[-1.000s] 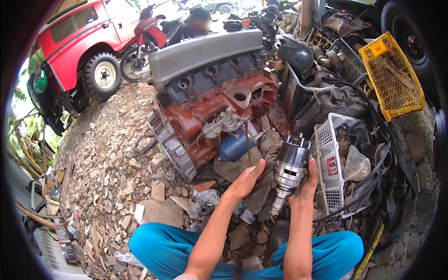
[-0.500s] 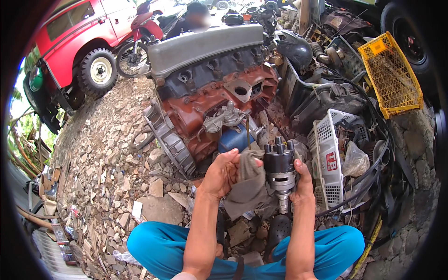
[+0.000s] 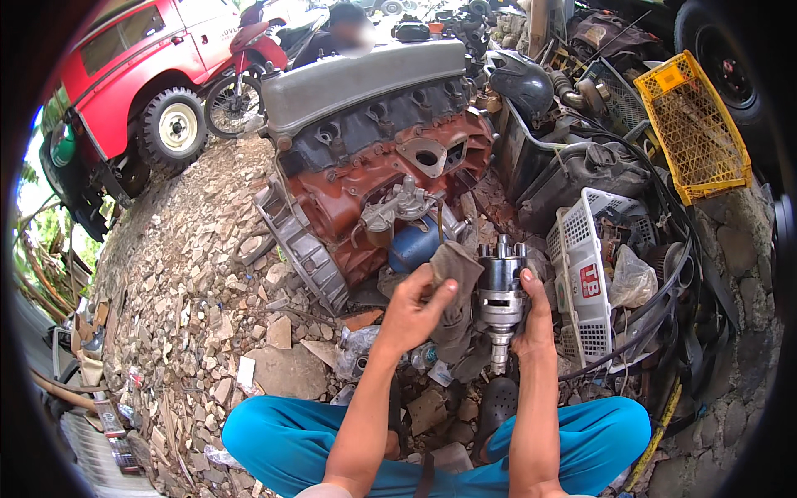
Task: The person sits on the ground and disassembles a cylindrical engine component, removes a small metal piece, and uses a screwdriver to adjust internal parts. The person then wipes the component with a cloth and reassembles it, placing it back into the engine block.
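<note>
My right hand [image 3: 536, 319] grips an ignition distributor [image 3: 501, 305] from its right side. The distributor has a black cap with several terminal towers pointing up, and its silver body and shaft point down. Just left of it, my left hand [image 3: 413, 311] pinches a grey-brown rag [image 3: 456, 272], whose lower part hangs beside the distributor; a gap shows between cloth and cap. Beyond both hands lies an engine block [image 3: 332, 195], painted reddish brown, with a grey valve cover [image 3: 365, 87]. A blue oil filter [image 3: 419, 245] sticks out from its near side.
Stony ground [image 3: 216, 290] spreads to the left. At right stand a white plastic crate [image 3: 591, 319] of parts, a black tank [image 3: 581, 178] and a yellow crate [image 3: 643, 83]. A red vehicle [image 3: 124, 75], a motorcycle [image 3: 253, 50] and a person [image 3: 344, 21] are behind the engine.
My left hand has shifted slightly right and turned, bunching the rag higher so less cloth spreads below. The distributor has turned a little in my right hand, its cap now catching light.
</note>
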The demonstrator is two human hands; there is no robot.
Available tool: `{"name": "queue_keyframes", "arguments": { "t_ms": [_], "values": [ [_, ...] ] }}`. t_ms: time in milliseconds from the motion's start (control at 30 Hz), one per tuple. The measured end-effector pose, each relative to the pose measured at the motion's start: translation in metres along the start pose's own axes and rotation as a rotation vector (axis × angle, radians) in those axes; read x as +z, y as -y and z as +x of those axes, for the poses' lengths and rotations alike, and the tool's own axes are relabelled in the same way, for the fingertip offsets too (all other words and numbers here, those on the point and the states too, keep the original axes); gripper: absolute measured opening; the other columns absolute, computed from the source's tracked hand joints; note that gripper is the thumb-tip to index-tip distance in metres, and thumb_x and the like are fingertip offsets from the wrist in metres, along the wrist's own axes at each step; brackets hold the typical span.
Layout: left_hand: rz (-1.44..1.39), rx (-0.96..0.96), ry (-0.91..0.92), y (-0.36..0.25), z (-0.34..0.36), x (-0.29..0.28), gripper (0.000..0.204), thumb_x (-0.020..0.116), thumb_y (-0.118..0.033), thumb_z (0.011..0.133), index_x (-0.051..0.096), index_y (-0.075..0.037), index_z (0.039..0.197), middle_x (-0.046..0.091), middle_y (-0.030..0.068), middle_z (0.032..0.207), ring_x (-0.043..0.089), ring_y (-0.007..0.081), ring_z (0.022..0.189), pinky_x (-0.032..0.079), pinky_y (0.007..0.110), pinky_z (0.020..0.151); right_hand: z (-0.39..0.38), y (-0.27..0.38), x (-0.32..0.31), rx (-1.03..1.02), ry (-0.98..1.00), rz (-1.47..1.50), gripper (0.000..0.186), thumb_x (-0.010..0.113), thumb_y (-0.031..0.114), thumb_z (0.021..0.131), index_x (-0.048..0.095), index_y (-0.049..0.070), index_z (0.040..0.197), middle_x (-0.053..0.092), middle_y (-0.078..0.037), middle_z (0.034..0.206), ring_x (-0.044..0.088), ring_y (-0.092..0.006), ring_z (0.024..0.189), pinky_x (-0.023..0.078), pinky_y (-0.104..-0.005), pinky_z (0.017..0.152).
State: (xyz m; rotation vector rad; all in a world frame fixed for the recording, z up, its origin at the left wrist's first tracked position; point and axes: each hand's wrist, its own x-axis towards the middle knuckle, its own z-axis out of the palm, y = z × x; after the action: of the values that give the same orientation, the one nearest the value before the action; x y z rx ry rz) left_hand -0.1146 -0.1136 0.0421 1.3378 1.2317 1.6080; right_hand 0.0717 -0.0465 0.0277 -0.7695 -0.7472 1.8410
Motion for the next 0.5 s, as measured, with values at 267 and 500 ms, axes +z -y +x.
{"name": "queue_keyframes", "arguments": {
  "t_ms": [267, 500],
  "values": [
    [-0.514, -0.355, -0.317, 0.028, 0.000, -0.031, 0.019, 0.064, -0.019, 0.096, 0.069, -0.002, 0.103, 0.070, 0.0020, 0.094, 0.063, 0.0100, 0.080, 0.051, 0.026, 0.073, -0.008, 0.014, 0.003, -0.072, 0.011, 0.126, 0.042, 0.069, 0.037, 0.086, 0.063, 0.005, 0.112, 0.069, -0.007, 0.095, 0.068, -0.0181, 0.077, 0.057, -0.0334, 0.068],
    [-0.615, -0.472, -0.171, 0.002, -0.001, -0.035, 0.013, 0.069, -0.011, 0.091, 0.068, -0.003, 0.102, 0.070, 0.0039, 0.094, 0.067, 0.0137, 0.081, 0.053, 0.027, 0.078, -0.006, 0.015, -0.015, -0.072, 0.042, 0.182, 0.039, 0.066, 0.035, 0.087, 0.064, 0.005, 0.112, 0.070, -0.008, 0.100, 0.069, -0.0214, 0.082, 0.058, -0.0364, 0.073]
  ]
}}
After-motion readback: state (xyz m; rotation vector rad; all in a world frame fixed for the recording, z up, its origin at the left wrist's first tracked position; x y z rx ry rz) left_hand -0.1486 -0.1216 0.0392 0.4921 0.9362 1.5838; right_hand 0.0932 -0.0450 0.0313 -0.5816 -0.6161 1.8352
